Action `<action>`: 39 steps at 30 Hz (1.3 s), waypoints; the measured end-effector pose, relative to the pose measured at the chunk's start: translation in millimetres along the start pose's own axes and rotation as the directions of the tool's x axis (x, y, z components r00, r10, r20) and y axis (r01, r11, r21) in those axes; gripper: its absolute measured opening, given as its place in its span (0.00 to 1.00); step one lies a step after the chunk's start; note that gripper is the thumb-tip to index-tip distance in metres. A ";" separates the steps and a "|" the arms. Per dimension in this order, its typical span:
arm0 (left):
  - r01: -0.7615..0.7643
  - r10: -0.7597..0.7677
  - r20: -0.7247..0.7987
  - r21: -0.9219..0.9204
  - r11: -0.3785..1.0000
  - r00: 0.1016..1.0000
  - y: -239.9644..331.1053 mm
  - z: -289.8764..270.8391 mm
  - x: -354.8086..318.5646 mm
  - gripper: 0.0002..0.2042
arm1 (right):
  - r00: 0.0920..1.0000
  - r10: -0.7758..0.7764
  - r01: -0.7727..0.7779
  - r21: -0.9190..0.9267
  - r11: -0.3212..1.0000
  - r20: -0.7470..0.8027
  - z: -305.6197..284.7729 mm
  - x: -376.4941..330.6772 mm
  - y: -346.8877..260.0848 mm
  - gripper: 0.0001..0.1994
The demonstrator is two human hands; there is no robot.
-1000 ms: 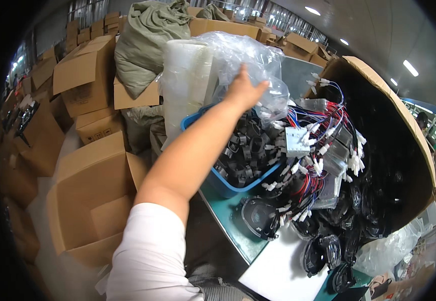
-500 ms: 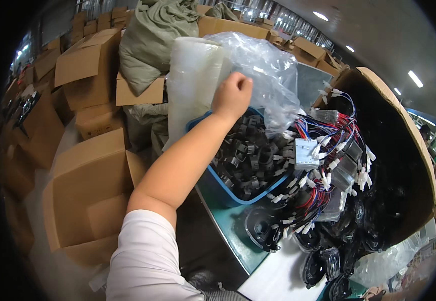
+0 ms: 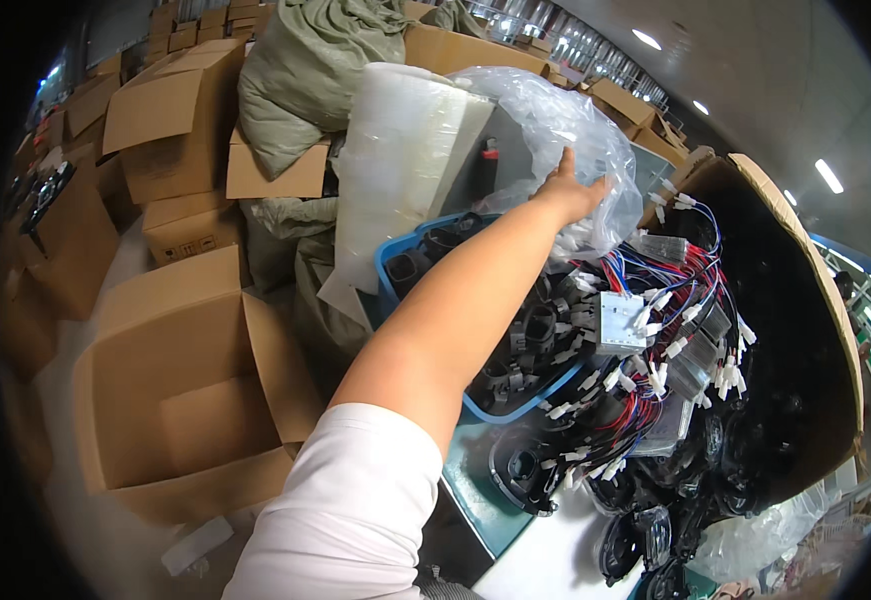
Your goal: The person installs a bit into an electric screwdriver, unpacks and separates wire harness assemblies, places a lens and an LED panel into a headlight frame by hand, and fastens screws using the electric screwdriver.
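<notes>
My left arm, in a white sleeve, stretches up across a blue bin (image 3: 523, 411). My left hand (image 3: 567, 198) is at a crumpled clear plastic bag (image 3: 595, 125) beyond the bin, with one finger stretched up and the thumb apart. It appears to touch the bag without gripping it. Black plastic parts (image 3: 505, 380) fill the bin, partly hidden under my forearm. Just right of the bin lie a white square panel (image 3: 620, 322) and bundles of red, blue and black wires with white connectors (image 3: 670, 345). My right hand is out of view.
A roll of clear wrap (image 3: 395, 160) stands behind the bin. Open cardboard boxes (image 3: 190, 400) and a green sack (image 3: 310, 80) are at left. A large carton (image 3: 835, 330) stands at right. Round black housings (image 3: 522, 470) lie near the table's front edge.
My left hand has moved right and away from me, its closed fingers now stretched apart. The plastic bag has shifted right, uncovering a dark object with a red part beside the roll.
</notes>
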State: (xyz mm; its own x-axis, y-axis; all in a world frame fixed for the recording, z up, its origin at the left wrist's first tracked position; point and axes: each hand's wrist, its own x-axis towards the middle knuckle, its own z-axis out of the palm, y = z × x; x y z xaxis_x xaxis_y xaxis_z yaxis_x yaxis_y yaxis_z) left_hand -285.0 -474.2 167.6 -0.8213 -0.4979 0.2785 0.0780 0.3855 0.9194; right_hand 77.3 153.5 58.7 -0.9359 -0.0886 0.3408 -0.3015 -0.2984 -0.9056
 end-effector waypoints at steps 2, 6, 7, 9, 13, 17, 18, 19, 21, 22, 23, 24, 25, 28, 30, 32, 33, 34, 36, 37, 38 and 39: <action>-0.002 0.001 0.018 0.018 1.000 1.000 0.9 6.6 7.3 0.50 | 0.988 0.062 -0.069 -0.048 0.996 -0.142 0.0 -9.2 -7.2 0.19; -0.021 0.016 0.087 0.059 0.998 0.996 -1.8 9.8 10.3 0.46 | 0.999 0.003 -0.005 -0.047 0.999 -0.045 19.0 -3.6 -6.3 0.19; -0.023 0.018 0.091 0.061 0.998 0.996 -4.1 7.3 8.8 0.46 | 0.999 0.003 -0.005 -0.044 0.999 -0.049 17.9 -2.9 -4.1 0.19; -0.077 0.078 -0.016 0.057 0.995 0.997 -10.8 -4.3 1.9 0.35 | 0.999 0.014 -0.014 -0.009 1.000 -0.048 9.7 -0.5 3.1 0.19; -0.195 0.205 -0.127 0.085 0.977 0.971 -23.3 -34.4 -20.6 0.25 | 0.998 0.035 -0.032 0.059 0.998 -0.056 -12.9 0.9 18.9 0.18; -0.117 0.232 -0.283 0.373 0.920 0.931 -38.1 -60.5 -35.9 0.14 | 0.998 0.055 -0.052 0.082 0.995 -0.032 -7.2 5.8 20.1 0.17; -0.142 0.299 -0.200 0.561 0.816 0.933 -40.7 -71.6 -38.8 0.11 | 0.998 0.058 -0.057 0.068 0.996 -0.009 -0.5 9.3 17.6 0.16; -0.143 0.301 -0.198 0.563 0.814 0.933 -43.6 -76.9 -38.7 0.11 | 0.998 0.058 -0.057 0.071 0.996 -0.010 3.6 11.8 15.3 0.16; 0.011 0.164 -0.144 0.783 0.621 0.976 -47.7 -83.8 -37.5 0.15 | 0.997 0.081 -0.081 0.023 0.996 0.014 9.1 15.6 12.6 0.18; -0.005 0.139 -0.091 0.820 0.572 0.986 -48.9 -85.8 -36.9 0.21 | 0.997 0.079 -0.079 0.025 0.997 0.015 6.1 13.7 15.3 0.18; -0.007 0.142 -0.091 0.820 0.572 0.986 -48.4 -84.9 -34.7 0.21 | 0.998 0.040 -0.043 -0.056 0.998 -0.057 0.2 9.8 19.8 0.19; 0.031 0.105 -0.110 0.822 0.569 0.988 -45.9 -82.2 -33.3 0.22 | 0.992 -0.005 -0.013 -0.139 0.990 -0.126 1.5 9.3 21.3 0.20; 0.068 0.068 -0.128 0.823 0.564 0.989 -43.6 -79.8 -31.5 0.23 | 0.992 -0.009 -0.009 -0.140 0.990 -0.128 2.9 9.4 20.6 0.20; 0.080 0.053 -0.139 0.797 0.599 0.989 -40.7 -74.8 -18.7 0.20 | 0.993 0.056 -0.058 -0.022 0.998 -0.101 7.0 9.1 16.7 0.20; 0.076 0.073 -0.149 0.798 0.598 0.986 -47.0 -70.1 -11.7 0.18 | 0.996 0.079 -0.076 0.059 0.995 -0.044 -0.8 6.2 17.1 0.19; 0.077 0.091 -0.162 0.800 0.595 0.983 -54.6 -65.7 -5.0 0.16 | 0.993 0.082 -0.077 0.052 0.996 -0.091 -9.4 -1.3 19.7 0.20; 0.076 0.103 -0.171 0.796 0.600 0.980 -56.0 -63.5 -3.6 0.15 | 0.986 0.091 -0.086 0.043 0.995 -0.138 -8.6 -2.7 20.0 0.20; 0.076 0.113 -0.181 0.792 0.605 0.977 -57.4 -62.7 -1.9 0.13 | 0.986 0.089 -0.084 0.045 0.995 -0.138 -8.1 -1.9 20.1 0.20; 0.080 0.098 -0.171 0.800 0.595 0.980 -57.3 -61.5 1.9 0.13 | 0.994 0.079 -0.077 0.023 0.997 -0.070 -3.9 4.3 18.2 0.21; 0.085 0.080 -0.161 0.806 0.585 0.984 -57.4 -62.4 2.6 0.14 | 0.995 0.080 -0.078 0.025 0.997 -0.066 0.4 7.9 16.1 0.21; 0.089 0.078 -0.165 0.807 0.583 0.983 -58.9 -64.6 1.8 0.14 | 0.993 0.102 -0.100 0.037 0.994 -0.057 6.1 11.2 13.9 0.22; 0.086 0.082 -0.167 0.798 0.597 0.983 -59.4 -64.4 0.7 0.14 | 0.991 0.123 -0.120 0.046 0.992 -0.052 9.0 13.0 12.4 0.22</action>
State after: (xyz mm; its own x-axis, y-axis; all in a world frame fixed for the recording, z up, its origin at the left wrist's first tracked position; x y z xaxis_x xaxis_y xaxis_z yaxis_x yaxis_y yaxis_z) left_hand -253.8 -547.5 131.0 -0.7062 -0.5872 0.3955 -0.4748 0.8072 0.3506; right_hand 63.0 140.1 54.2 -0.9740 -0.0754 0.2137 -0.1779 -0.3293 -0.9273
